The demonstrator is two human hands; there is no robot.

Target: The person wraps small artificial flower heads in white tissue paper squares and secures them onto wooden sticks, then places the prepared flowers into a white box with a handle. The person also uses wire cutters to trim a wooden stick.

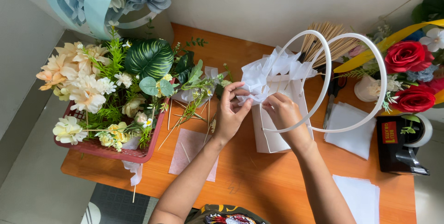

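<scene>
Fingertips of left hand [230,113] and right hand [283,111] pinch white tissue paper [268,73] at the white handled bag [282,127] mouth just beyond them; better to tuck gently, I judge, avoiding tears.

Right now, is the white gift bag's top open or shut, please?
Open: crumpled white tissue paper sticks out of the white gift bag, whose hoop handles stand apart.

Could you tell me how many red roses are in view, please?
2, both at the table's right edge: the upper red rose under the yellow ribbon, the lower red rose just beneath. Others may be hidden.
</scene>
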